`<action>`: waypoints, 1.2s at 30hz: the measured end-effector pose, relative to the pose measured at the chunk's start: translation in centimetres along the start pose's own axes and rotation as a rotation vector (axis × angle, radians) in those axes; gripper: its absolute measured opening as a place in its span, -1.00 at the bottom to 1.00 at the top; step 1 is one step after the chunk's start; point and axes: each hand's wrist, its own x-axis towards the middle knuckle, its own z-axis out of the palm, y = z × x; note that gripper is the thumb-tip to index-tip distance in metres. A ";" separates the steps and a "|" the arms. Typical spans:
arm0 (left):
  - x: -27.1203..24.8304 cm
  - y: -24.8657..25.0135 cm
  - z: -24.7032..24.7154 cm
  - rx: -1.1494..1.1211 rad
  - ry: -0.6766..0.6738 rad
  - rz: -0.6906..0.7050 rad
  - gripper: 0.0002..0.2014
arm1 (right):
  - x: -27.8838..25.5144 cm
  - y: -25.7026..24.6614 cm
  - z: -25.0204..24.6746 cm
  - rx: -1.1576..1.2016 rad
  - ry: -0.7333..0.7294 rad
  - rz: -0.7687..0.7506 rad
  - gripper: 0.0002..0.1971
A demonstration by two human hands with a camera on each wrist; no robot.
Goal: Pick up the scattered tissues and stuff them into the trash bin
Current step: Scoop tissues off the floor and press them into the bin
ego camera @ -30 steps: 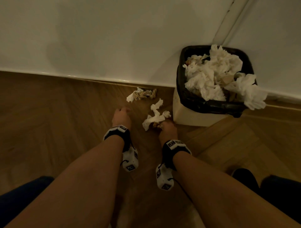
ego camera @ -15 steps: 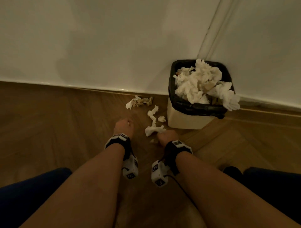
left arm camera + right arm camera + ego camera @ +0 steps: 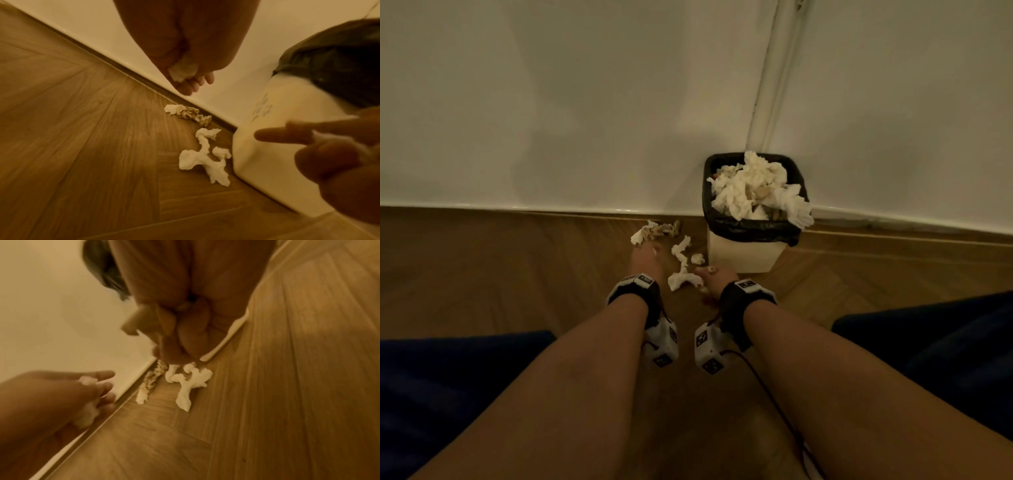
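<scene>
The trash bin (image 3: 743, 255), white with a black liner, stands against the wall, heaped with white tissues (image 3: 751, 190). On the wooden floor left of it lie a brown-stained crumpled tissue (image 3: 655, 230) (image 3: 188, 112), a long twisted white tissue (image 3: 682, 270) (image 3: 202, 160) (image 3: 190, 382) and a small white ball (image 3: 697, 258). My left hand (image 3: 645, 257) hovers by the stained tissue, its fingers curled round a white wad (image 3: 183, 71) (image 3: 86, 417). My right hand (image 3: 714, 275), fingers curled (image 3: 185, 337), sits just right of the twisted tissue and pinches a small white scrap (image 3: 711, 270).
A white wall with a baseboard (image 3: 551, 210) runs right behind the tissues and bin. A vertical pipe or trim (image 3: 774, 85) rises above the bin. My knees in dark blue (image 3: 448, 377) (image 3: 935, 342) flank both forearms. Bare wood floor stretches to the left.
The view has pulled back and up. My right hand came off the twisted tissue, which stays on the floor. My left hand moved forward toward the stained tissue.
</scene>
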 end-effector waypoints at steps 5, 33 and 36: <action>-2.2 2.9 -2.1 0.148 -0.015 0.093 -0.61 | -2.9 -1.7 -0.7 0.123 0.054 -0.064 -0.36; -2.8 22.0 -13.0 -0.474 -0.106 0.299 -0.55 | -10.3 -15.9 -20.6 -0.102 0.503 -0.415 -0.48; -2.0 21.9 -11.2 -0.642 -0.136 0.208 -0.67 | -8.5 -16.2 -21.3 -0.160 0.675 -0.473 -0.35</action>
